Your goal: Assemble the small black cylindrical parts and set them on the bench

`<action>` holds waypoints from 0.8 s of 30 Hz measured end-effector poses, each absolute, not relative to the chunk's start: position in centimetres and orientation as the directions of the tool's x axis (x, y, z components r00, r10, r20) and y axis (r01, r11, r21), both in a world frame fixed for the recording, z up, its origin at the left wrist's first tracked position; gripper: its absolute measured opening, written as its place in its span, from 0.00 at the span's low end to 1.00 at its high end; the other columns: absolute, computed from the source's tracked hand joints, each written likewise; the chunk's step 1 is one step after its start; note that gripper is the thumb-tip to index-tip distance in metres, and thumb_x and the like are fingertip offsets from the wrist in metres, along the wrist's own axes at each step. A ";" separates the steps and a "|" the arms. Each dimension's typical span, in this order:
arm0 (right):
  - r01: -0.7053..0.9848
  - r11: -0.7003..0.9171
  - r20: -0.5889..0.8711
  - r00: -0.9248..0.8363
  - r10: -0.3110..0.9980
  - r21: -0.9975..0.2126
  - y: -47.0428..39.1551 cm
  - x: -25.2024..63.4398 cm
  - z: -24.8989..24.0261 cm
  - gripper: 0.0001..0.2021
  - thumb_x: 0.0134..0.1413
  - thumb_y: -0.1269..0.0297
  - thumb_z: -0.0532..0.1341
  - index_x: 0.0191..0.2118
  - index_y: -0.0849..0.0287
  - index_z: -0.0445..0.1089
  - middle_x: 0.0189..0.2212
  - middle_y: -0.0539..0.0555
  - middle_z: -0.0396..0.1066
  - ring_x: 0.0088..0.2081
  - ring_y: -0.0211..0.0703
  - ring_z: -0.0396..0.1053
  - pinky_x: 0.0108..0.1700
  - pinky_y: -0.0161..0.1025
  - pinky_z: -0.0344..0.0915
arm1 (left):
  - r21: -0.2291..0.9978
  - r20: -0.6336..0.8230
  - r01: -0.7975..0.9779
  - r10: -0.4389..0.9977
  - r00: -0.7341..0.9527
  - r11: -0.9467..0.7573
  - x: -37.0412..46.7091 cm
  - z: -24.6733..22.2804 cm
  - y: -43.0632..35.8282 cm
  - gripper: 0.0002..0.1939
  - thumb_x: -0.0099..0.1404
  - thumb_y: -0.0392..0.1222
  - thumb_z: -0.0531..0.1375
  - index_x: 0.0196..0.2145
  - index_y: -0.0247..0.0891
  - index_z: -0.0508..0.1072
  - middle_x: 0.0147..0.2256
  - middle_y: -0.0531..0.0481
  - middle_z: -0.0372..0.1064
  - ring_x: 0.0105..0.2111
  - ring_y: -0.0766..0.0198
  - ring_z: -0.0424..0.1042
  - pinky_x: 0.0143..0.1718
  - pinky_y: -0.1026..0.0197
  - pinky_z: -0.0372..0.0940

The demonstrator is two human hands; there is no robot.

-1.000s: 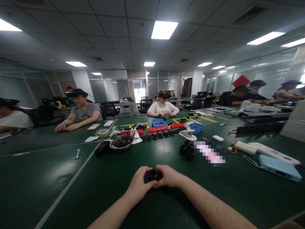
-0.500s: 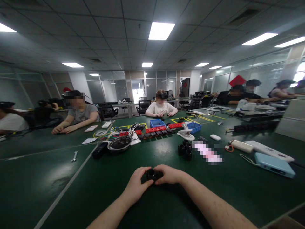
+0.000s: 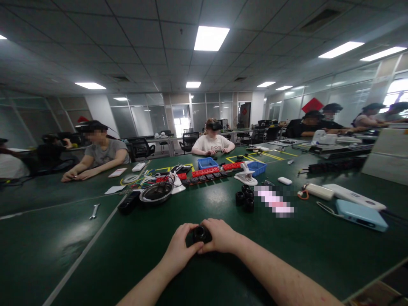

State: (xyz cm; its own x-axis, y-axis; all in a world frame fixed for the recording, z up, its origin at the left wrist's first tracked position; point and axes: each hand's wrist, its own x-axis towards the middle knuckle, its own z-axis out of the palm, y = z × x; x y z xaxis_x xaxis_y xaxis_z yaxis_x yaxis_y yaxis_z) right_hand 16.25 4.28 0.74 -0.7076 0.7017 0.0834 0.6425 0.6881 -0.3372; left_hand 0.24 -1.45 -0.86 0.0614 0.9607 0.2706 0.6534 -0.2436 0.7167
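Observation:
A black round piece with a hole in its top (image 3: 199, 232) is between my two hands, low over the green table. My left hand (image 3: 180, 246) closes on its left side, the thumb at the near edge and the fingers at the far edge. My right hand (image 3: 221, 237) wraps round the right side, thumb at the front, and hides that part. Further off to the right, several similar black round pieces (image 3: 249, 204) stand close together.
Beyond lie a metal bowl (image 3: 156, 199), a white clip (image 3: 246, 175), red strips (image 3: 205, 171) and blue bins (image 3: 256, 168). A wrench (image 3: 94, 211) lies left; a light-blue box (image 3: 361, 215) is right. Co-workers sit round the green table (image 3: 134, 242).
The whole view has shifted slightly, moving the table things a little left in the picture. My right hand has closed further round the black piece, with its fingers nearer my left hand.

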 end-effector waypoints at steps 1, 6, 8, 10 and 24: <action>0.592 0.704 0.059 -0.747 0.662 -0.392 4.6 16.6 0.8 0.29 0.32 0.46 0.64 0.41 0.60 0.65 0.37 0.55 0.66 0.37 0.49 0.65 0.36 0.40 0.60 | 0.718 0.265 0.649 0.961 0.077 -0.250 0.1 -0.8 -1.4 0.17 0.49 0.38 0.61 0.40 0.40 0.68 0.40 0.47 0.67 0.43 0.55 0.64 0.44 0.55 0.59; 0.466 0.724 -0.029 -0.850 0.526 -0.509 6.0 17.7 1.0 0.19 0.39 0.57 0.64 0.39 0.61 0.66 0.34 0.52 0.66 0.35 0.42 0.64 0.33 0.34 0.58 | 0.733 0.239 0.629 0.964 0.118 -0.259 -0.2 -0.4 -1.6 0.19 0.51 0.39 0.61 0.42 0.41 0.68 0.43 0.46 0.66 0.45 0.55 0.64 0.46 0.55 0.57; 0.477 0.701 -0.050 -0.843 0.536 -0.531 5.9 17.7 1.0 0.17 0.40 0.60 0.63 0.38 0.61 0.66 0.32 0.51 0.67 0.33 0.40 0.64 0.30 0.32 0.58 | 0.736 0.243 0.626 0.963 0.113 -0.259 0.1 -0.3 -1.8 0.18 0.50 0.39 0.61 0.41 0.41 0.68 0.42 0.47 0.66 0.45 0.55 0.64 0.46 0.55 0.57; 0.520 0.669 -0.057 -0.809 0.584 -0.531 5.5 17.4 1.0 0.18 0.38 0.57 0.64 0.37 0.60 0.66 0.31 0.50 0.68 0.31 0.40 0.65 0.28 0.32 0.57 | 0.731 0.257 0.633 0.962 0.091 -0.255 0.4 -0.4 -1.9 0.16 0.50 0.39 0.61 0.39 0.40 0.68 0.41 0.47 0.67 0.43 0.56 0.64 0.45 0.55 0.58; 0.536 0.705 0.016 -0.791 0.612 -0.465 4.6 17.2 1.1 0.26 0.37 0.53 0.63 0.45 0.58 0.64 0.38 0.55 0.66 0.38 0.48 0.65 0.38 0.38 0.60 | 0.708 0.271 0.653 0.957 0.100 -0.269 0.1 -0.7 -1.8 0.18 0.51 0.38 0.60 0.42 0.41 0.68 0.42 0.47 0.66 0.44 0.55 0.64 0.46 0.55 0.58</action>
State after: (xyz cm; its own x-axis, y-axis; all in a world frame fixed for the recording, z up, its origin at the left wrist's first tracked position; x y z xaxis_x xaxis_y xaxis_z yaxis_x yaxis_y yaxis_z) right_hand 17.23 4.58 1.12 -0.7905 0.6122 0.0161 0.5363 0.7046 -0.4646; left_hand 0.08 -1.76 -0.70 0.1003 0.9572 0.2714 0.6529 -0.2691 0.7080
